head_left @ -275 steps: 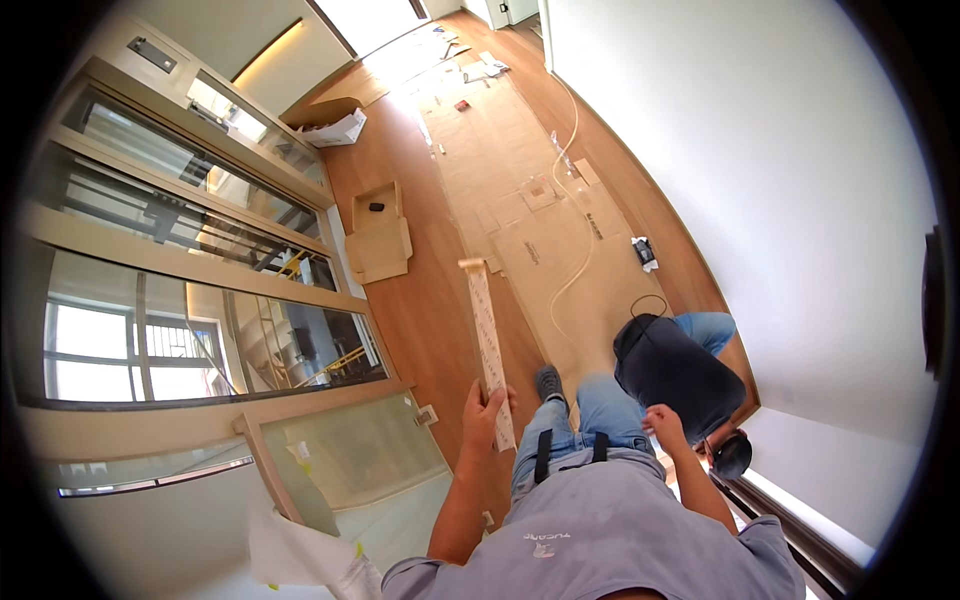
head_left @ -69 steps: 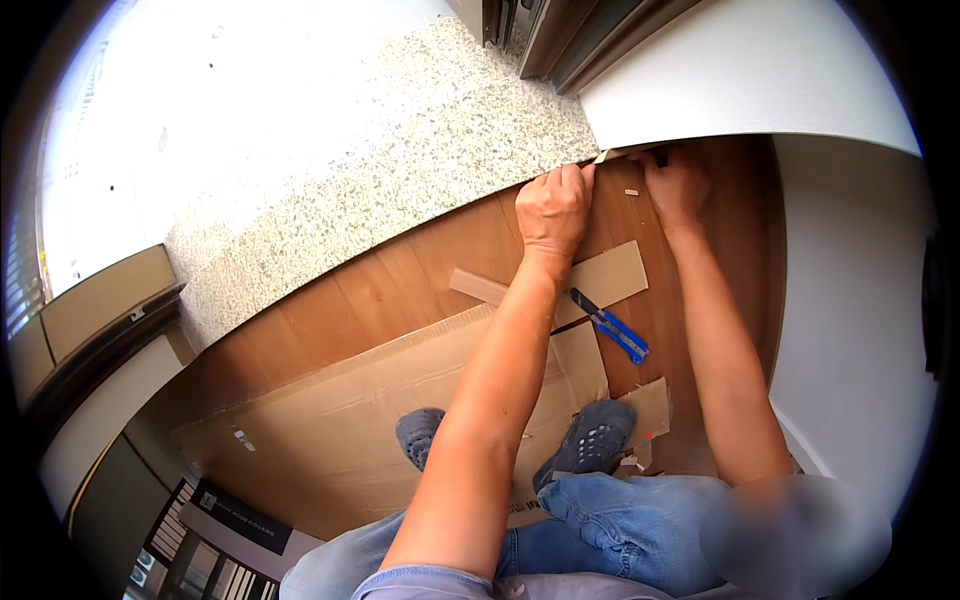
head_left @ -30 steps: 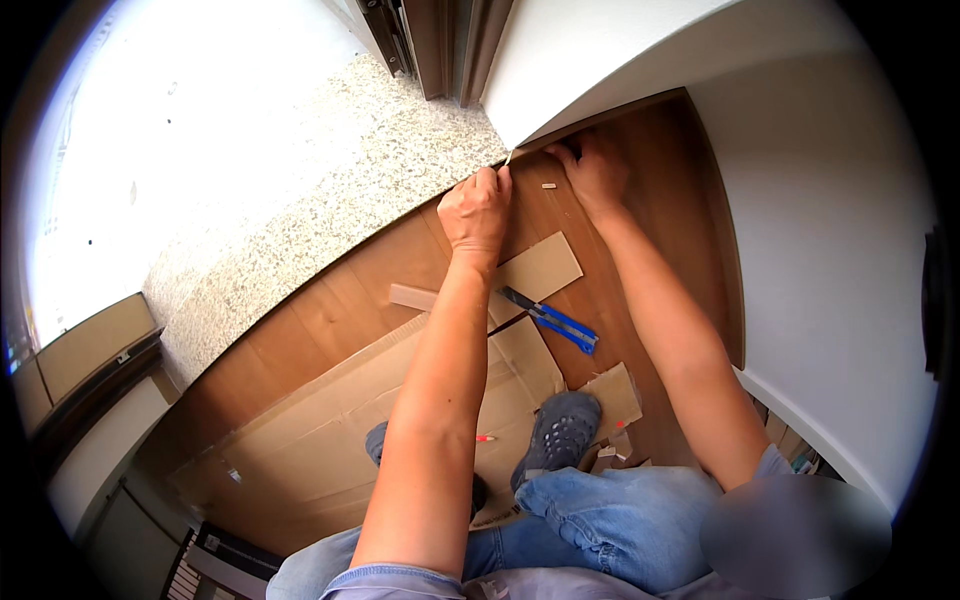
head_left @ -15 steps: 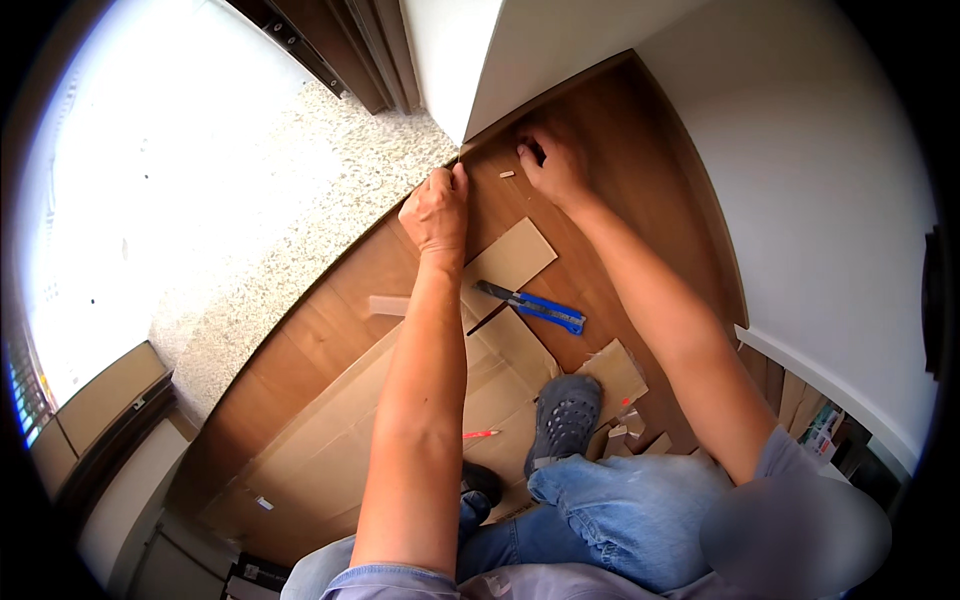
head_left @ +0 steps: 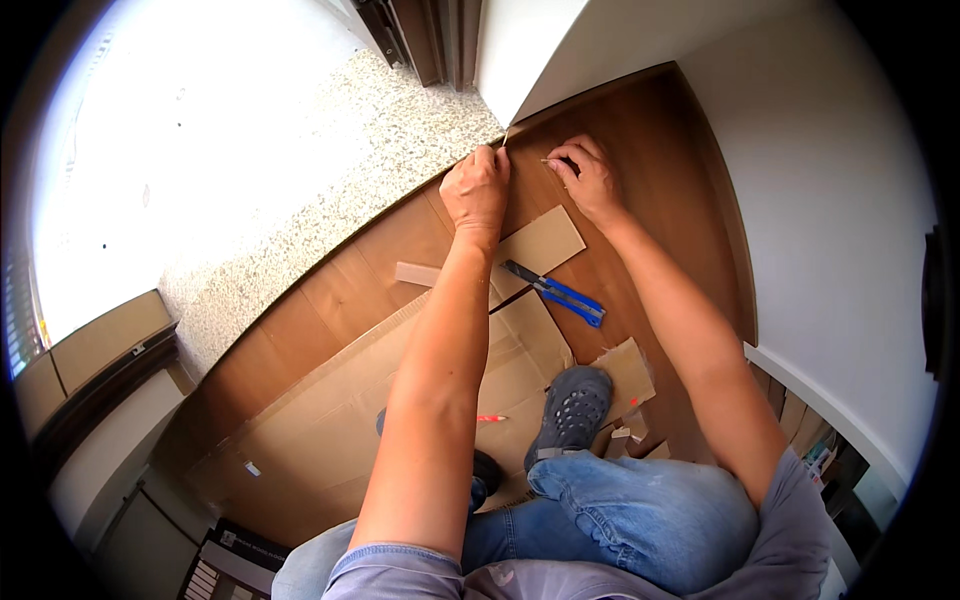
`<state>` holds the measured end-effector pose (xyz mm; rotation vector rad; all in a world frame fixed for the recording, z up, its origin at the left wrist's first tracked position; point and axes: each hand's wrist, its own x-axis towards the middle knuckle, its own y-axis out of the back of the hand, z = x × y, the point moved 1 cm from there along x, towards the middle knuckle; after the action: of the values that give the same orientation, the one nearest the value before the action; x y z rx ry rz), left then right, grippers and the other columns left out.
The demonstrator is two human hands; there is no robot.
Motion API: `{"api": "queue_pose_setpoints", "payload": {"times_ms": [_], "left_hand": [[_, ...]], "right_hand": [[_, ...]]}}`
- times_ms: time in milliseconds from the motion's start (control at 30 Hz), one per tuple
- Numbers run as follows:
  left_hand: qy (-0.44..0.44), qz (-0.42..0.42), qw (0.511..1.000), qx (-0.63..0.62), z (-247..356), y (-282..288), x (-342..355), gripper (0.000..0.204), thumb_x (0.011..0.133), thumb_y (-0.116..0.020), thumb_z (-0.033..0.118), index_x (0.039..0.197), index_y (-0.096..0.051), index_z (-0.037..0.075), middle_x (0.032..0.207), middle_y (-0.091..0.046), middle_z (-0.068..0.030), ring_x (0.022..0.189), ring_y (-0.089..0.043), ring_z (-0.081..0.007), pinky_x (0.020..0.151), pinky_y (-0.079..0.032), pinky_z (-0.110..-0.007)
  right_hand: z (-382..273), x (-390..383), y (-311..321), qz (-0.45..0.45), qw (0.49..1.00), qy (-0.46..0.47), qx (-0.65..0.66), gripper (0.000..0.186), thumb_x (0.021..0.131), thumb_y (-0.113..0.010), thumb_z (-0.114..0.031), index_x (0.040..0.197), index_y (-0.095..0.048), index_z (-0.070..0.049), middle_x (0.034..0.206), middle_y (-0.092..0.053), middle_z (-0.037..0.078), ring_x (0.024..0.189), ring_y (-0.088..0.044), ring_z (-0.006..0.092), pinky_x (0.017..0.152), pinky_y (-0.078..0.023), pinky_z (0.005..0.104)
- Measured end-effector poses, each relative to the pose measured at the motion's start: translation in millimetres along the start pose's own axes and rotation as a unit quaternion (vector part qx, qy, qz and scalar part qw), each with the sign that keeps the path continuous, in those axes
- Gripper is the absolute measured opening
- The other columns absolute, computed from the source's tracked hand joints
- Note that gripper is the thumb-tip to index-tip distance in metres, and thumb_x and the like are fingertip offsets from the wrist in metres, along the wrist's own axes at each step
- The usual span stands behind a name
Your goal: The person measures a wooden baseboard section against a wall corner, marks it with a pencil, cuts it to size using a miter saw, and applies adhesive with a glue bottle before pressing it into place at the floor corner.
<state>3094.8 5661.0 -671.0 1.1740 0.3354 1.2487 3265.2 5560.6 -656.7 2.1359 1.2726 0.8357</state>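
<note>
My left hand [head_left: 476, 190] is closed in a pinch at the foot of the white wall corner [head_left: 507, 105]. A thin pale strip [head_left: 505, 138] stands up from its fingertips against that corner, where wood floor meets speckled stone. To its right, my right hand [head_left: 590, 180] hovers over the floor, thumb and forefinger pinching a small pale piece [head_left: 546, 161]; the piece is too small to name further. Below the hands a blue utility knife [head_left: 560, 295] lies by a rectangular cardboard piece [head_left: 545, 240].
A large flattened cardboard sheet [head_left: 340, 400] covers the floor under my legs, with a red pencil [head_left: 490, 418] on it. Cardboard scraps [head_left: 628, 372] lie beside my grey clog [head_left: 575, 405]. White wall [head_left: 830, 200] bounds the right; a bright stone sill [head_left: 390, 130] lies left.
My right hand has picked up the small pale piece that lay on the floor. My left hand stays at the wall corner with the strip. The whole view has shifted slightly.
</note>
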Motion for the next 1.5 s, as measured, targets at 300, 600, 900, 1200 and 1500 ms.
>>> {"api": "queue_pose_setpoints", "payload": {"times_ms": [300,600,900,1200,1500], "left_hand": [[0.101,-0.069,0.958,-0.258,4.7,44.9,-28.9,0.013,0.09,-0.072,0.012,0.101,-0.074,0.005,0.092,-0.072,-0.0107,0.087,-0.069,-0.0282,0.081,-0.055,-0.038],[0.341,-0.121,0.784,-0.505,18.3,53.7,-24.3,0.015,0.097,-0.07,0.01,0.108,-0.075,0.0,0.095,-0.076,-0.0056,0.084,-0.066,-0.0099,0.078,-0.054,-0.027],[0.309,-0.118,0.773,-0.542,13.8,48.8,-21.3,0.018,0.094,-0.07,0.004,0.112,-0.073,0.003,0.094,-0.073,-0.0028,0.081,-0.065,-0.0089,0.075,-0.054,-0.026],[-0.017,-0.048,0.967,-0.251,-6.0,59.3,-11.9,0.019,0.085,-0.074,0.006,0.104,-0.072,0.008,0.093,-0.07,-0.0064,0.081,-0.07,-0.0254,0.071,-0.057,-0.036],[-0.057,-0.049,0.967,-0.244,-15.3,47.2,-11.4,0.009,0.086,-0.075,0.008,0.095,-0.073,0.009,0.091,-0.068,-0.0061,0.082,-0.069,-0.0281,0.072,-0.056,-0.038]], "right_hand": [[-37.9,-11.2,-16.3,-0.018,0.945,-0.194,0.261,0.013,0.098,-0.07,-0.013,0.105,-0.072,-0.002,0.089,-0.069,-0.001,0.076,-0.057,0.0086,0.073,-0.049,0.0251],[-62.4,-8.6,-26.3,-0.089,0.864,-0.278,0.41,0.02,0.103,-0.064,-0.02,0.11,-0.07,-0.002,0.093,-0.069,-0.001,0.082,-0.058,0.0047,0.075,-0.047,0.022],[-58.3,-8.3,-23.4,-0.125,0.818,-0.318,0.463,0.019,0.103,-0.063,-0.023,0.107,-0.069,-0.005,0.09,-0.066,-0.002,0.082,-0.057,0.005,0.075,-0.046,0.0214],[-55.8,4.3,-19.1,-0.182,0.818,-0.331,0.434,0.019,0.101,-0.065,-0.025,0.096,-0.07,-0.008,0.083,-0.065,-0.004,0.074,-0.057,0.0048,0.069,-0.047,0.0219],[-54.8,16.2,-13.9,-0.204,0.858,-0.312,0.354,0.027,0.101,-0.064,-0.03,0.093,-0.072,-0.004,0.082,-0.067,-0.002,0.073,-0.059,0.0059,0.067,-0.048,0.0227]]}}
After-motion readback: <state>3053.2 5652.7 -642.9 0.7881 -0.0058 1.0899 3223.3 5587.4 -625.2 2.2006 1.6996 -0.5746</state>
